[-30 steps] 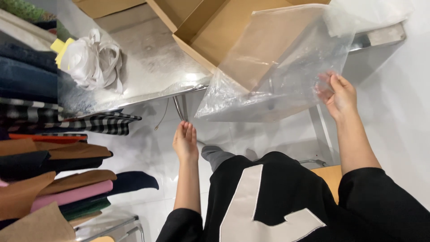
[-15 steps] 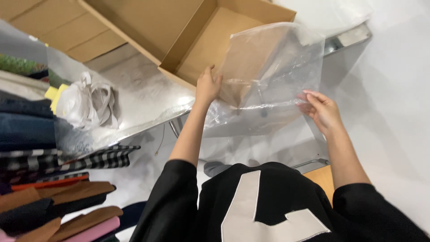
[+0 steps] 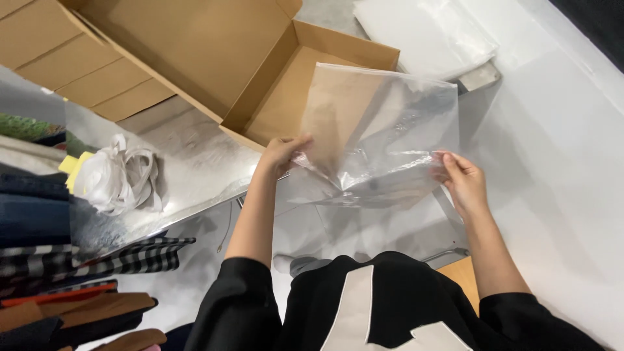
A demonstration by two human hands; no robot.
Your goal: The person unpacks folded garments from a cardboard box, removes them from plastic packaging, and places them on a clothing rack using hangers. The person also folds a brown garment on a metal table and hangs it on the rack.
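Note:
I hold a clear plastic bag up in front of me with both hands. My left hand pinches its lower left edge. My right hand grips its lower right edge. The bag hangs above the near edge of a steel table, in front of an open cardboard box whose flaps stand up. Through the bag the box's brown wall shows.
A stack of clear bags lies at the table's far right. A crumpled white bag sits on the table at left. Folded clothes, one checked, pile up along the left. The floor is white.
My left hand rose from below the table and took the bag's left edge. The bag now hangs spread between both hands, lower and closer to me.

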